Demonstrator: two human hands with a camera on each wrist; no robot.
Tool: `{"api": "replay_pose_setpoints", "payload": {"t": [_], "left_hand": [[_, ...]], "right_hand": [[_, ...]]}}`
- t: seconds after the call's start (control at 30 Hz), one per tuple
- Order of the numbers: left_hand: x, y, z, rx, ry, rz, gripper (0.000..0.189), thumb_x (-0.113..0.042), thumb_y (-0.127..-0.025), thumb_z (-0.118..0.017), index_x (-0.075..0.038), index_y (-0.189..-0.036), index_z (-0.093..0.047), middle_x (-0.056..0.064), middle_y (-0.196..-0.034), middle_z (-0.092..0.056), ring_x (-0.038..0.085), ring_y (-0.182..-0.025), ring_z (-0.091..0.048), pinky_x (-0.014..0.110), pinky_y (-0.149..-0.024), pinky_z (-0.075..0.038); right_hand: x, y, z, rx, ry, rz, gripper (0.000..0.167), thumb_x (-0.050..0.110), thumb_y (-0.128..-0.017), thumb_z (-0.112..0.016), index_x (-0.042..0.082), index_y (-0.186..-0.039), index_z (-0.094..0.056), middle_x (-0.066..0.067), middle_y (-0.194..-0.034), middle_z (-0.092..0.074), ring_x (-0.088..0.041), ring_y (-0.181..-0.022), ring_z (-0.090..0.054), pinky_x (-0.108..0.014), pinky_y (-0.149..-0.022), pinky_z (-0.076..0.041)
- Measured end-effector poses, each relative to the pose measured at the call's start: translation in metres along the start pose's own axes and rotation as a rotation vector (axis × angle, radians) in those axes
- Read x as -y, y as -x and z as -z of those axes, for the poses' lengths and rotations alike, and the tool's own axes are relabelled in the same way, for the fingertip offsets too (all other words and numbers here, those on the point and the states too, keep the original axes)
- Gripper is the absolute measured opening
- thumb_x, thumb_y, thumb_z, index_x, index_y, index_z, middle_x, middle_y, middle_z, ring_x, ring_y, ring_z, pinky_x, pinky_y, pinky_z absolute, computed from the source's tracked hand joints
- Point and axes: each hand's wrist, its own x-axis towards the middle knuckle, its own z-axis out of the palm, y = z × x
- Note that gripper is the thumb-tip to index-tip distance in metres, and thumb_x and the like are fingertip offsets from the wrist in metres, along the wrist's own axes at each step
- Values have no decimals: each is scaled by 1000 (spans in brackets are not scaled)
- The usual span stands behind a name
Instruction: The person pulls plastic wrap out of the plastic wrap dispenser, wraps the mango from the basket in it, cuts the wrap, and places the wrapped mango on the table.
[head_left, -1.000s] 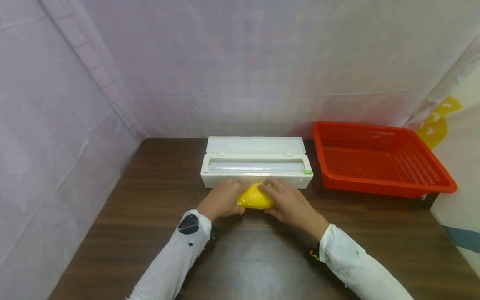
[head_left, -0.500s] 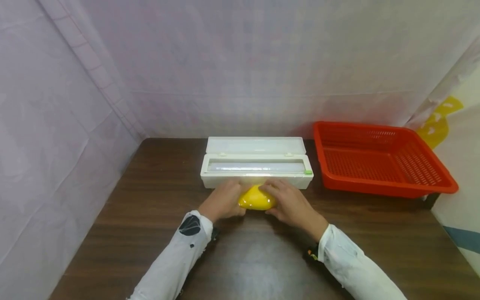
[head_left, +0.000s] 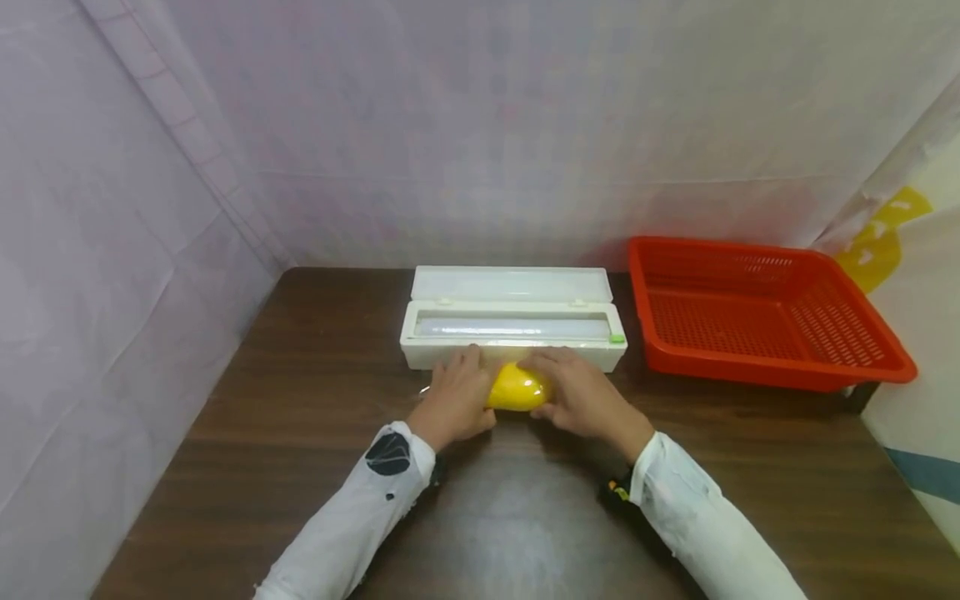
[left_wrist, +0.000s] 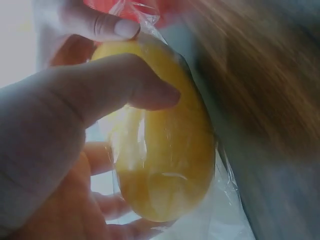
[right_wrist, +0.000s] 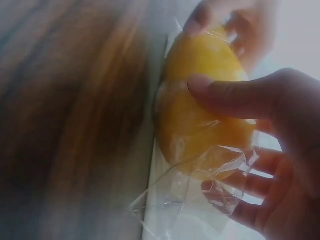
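Note:
A smooth yellow oval fruit [head_left: 517,387] is wrapped in clear cling film and held up between both hands. My left hand [head_left: 454,398] grips its left end; in the left wrist view the thumb lies across the fruit [left_wrist: 165,155] with fingers behind. At the other end my right hand [head_left: 588,398] holds it, thumb in front and fingers curled behind. Loose cling film [right_wrist: 172,205] sticks out past the right end in the right wrist view. Just behind the hands stands a white cling film dispenser [head_left: 420,354], lid raised, a film roll and green slide cutter [head_left: 617,339] showing.
A red perforated plastic basket [head_left: 750,367] sits at the back right of the brown wooden table [head_left: 300,375]. White sheeting [head_left: 510,150] hangs behind the table and along its left side.
My left hand has shifted its grip further over the fruit's left end, and a bit of film now shows left of it. The right hand stays on the fruit.

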Motion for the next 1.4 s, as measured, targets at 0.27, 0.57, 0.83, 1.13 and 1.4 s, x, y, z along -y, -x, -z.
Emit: {"api": "replay_pose_setpoints", "payload": {"t": [0.27,0.57,0.83,1.13,1.4], "left_hand": [[2,2,2,18,60,-9,93,-31,-79,-86,-22,-155,-33,11,-132,-52,30,-117,-51,54,-103,-39],[-1,3,3,-78,-45,-61,93,-35,-70,-93,-20,-147,-42,12,-127,-55,31,-112,-55,51,-93,-47],[-3,3,2,-138,-133,-85,84,-36,-68,-94,-16,-134,-48,11,-118,-55,29,-104,-54,46,-88,-47],[-5,-1,-4,-174,-204,-106,86,-40,-67,-94,-15,-135,-48,10,-121,-54,28,-105,-53,43,-86,-48],[-10,-4,-10,-241,-251,-152,90,-36,-63,-96,-15,-135,-45,10,-122,-53,28,-105,-52,41,-83,-48]], "right_hand": [[1,-7,11,81,-44,-30,67,21,-71,-92,18,-131,-64,3,-128,-68,-18,-110,-62,-43,-103,-51],[4,-14,19,157,-69,-68,68,19,-71,-91,22,-134,-64,8,-121,-69,-14,-100,-61,-40,-97,-52],[2,-22,27,236,-105,-84,62,20,-73,-88,24,-131,-66,12,-102,-68,-12,-86,-59,-34,-85,-51],[-1,-29,34,319,-171,-75,53,24,-73,-88,22,-123,-70,9,-87,-67,-12,-77,-59,-31,-76,-51],[-1,-33,41,415,-196,-142,51,25,-79,-84,18,-127,-68,7,-91,-68,-14,-80,-60,-34,-80,-51]]}}
